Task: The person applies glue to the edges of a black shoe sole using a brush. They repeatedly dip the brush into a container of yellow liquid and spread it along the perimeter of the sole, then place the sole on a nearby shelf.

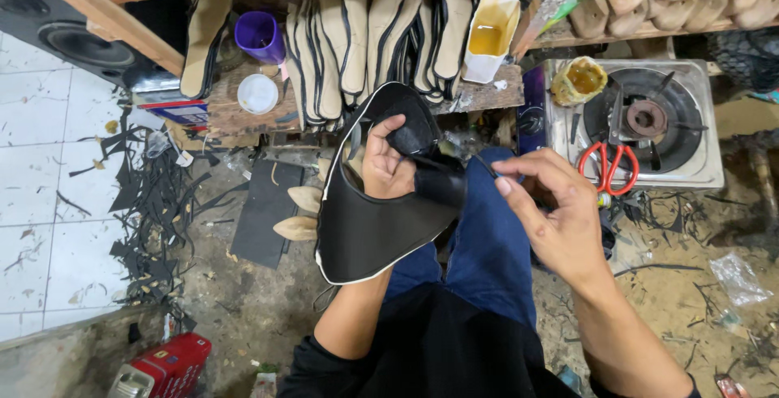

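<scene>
My left hand (385, 163) grips a black leather shoe upper (365, 223) with a pale edge, thumb pressed on its folded top part over my lap. My right hand (552, 215) hovers just right of it, fingers pinched on a thin dark tool or needle (484, 165) whose tip points toward the upper. Both hands are above my blue-trousered knees.
A row of pale insoles (365, 37) leans on a wooden shelf, with a purple cup (260, 35) and a white container of yellow glue (490, 37). Red-handled scissors (607, 164) lie on a metal gas stove (641, 122). Black leather scraps (150, 195) litter the floor. A red can (166, 365) stands bottom left.
</scene>
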Demonstrator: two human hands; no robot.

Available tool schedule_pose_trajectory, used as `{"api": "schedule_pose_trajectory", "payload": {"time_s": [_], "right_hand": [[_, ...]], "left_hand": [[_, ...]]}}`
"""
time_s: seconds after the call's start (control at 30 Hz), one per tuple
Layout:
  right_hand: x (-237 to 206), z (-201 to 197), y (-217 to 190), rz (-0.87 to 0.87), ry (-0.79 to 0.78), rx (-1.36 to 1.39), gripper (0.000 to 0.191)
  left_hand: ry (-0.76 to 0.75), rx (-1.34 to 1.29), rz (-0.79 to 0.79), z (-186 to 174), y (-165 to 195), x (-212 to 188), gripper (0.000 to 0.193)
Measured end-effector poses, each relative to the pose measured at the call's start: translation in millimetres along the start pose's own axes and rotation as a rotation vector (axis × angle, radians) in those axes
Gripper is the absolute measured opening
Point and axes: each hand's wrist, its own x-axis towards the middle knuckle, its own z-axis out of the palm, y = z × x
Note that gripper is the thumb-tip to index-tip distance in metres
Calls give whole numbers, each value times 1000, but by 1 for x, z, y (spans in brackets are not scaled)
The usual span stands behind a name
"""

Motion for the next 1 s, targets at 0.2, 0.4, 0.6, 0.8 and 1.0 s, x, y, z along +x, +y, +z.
{"api": "schedule_pose_trajectory", "payload": {"time_s": [0.2, 0.4, 0.6, 0.8, 1.0], "right_hand": [[2, -2, -1, -134, 4, -166, 16], [8, 0, -9, -58, -97, -267, 16], [14, -5, -20, -92, -82, -343, 14], [5, 0, -25, -146, 5, -315, 17], [6, 1, -20, -172, 86, -299, 16]], "left_hand": [[-100, -56, 100, -5, -13, 3, 71], [-116, -176, 40, 13, 2, -7, 68], [-13, 37, 140, 27, 6, -22, 56], [2, 90, 48, 23, 8, -25, 43], [-15, -93, 87, 22, 21, -17, 72]]}}
